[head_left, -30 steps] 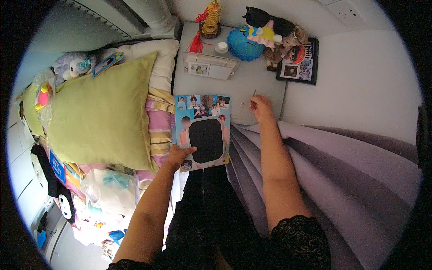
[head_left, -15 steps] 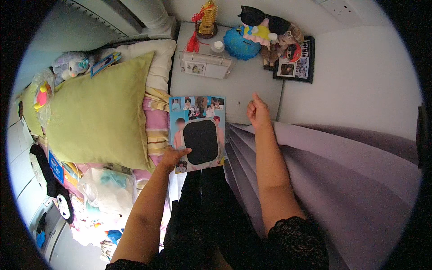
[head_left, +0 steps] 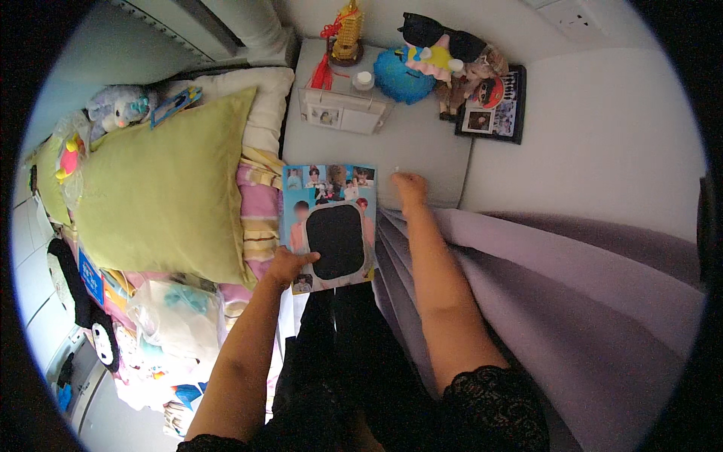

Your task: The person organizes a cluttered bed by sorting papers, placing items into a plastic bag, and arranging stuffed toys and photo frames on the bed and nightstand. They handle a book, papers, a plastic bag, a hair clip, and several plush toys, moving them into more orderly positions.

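My left hand [head_left: 289, 265] grips the lower left edge of a flat blue photo board [head_left: 331, 184], its thumb lying on the front. Pictures of people cover the board, and a large black panel [head_left: 335, 241] with rounded corners and a pale border fills its middle. My right hand [head_left: 410, 188] hovers just beside the board's upper right edge, over the near part of the grey bedside table [head_left: 433, 154]. Its fingers are curled together. A tiny pale spot shows at the fingertips, too small to name.
A white desk calendar [head_left: 343, 117], a gold pagoda ornament [head_left: 347, 38], a white-capped jar [head_left: 364, 80], a blue fluffy ball [head_left: 403, 75], dolls, sunglasses [head_left: 440, 34] and a black-framed picture [head_left: 508, 105] stand on the table. Left lies a green pillow [head_left: 166, 188]; purple curtain [head_left: 572, 271] hangs right.
My right hand has moved left and slightly nearer to me, toward the board's upper right edge. The left hand still holds the board in nearly the same place.
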Action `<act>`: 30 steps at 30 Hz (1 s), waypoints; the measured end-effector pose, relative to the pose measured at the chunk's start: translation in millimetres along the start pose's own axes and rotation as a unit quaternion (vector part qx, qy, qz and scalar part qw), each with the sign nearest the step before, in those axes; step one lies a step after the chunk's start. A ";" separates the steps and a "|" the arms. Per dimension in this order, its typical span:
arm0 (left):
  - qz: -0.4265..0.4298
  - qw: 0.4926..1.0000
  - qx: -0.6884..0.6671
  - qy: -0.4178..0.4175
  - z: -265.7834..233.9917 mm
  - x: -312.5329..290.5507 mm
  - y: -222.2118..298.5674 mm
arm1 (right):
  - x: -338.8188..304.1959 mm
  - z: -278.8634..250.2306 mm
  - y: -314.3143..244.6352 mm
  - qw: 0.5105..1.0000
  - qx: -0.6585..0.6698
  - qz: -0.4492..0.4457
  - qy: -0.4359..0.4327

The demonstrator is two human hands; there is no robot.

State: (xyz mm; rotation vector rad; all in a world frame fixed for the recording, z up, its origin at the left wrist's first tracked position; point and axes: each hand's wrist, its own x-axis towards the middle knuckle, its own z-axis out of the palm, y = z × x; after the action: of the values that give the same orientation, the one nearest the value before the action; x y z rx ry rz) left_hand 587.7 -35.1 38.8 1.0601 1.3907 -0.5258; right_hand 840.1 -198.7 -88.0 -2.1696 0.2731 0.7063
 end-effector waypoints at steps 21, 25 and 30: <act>0.113 0.985 -0.008 -0.128 152.0 107.1 116.3 | -54.6 -141.0 -17.1 0.781 0.611 0.107 -0.075; 0.177 0.980 0.086 -0.005 173.8 107.1 97.4 | -60.1 -143.8 5.5 0.786 0.602 0.106 -0.092; 0.116 0.989 -0.079 -0.042 181.3 105.1 73.4 | -66.1 -144.9 9.9 0.794 0.589 0.126 -0.079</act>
State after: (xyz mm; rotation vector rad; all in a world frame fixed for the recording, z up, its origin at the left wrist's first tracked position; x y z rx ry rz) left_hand 762.2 -123.0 -66.5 1.0413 1.1958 -0.2818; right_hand 838.9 -318.9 17.0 -0.8718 0.7015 0.5956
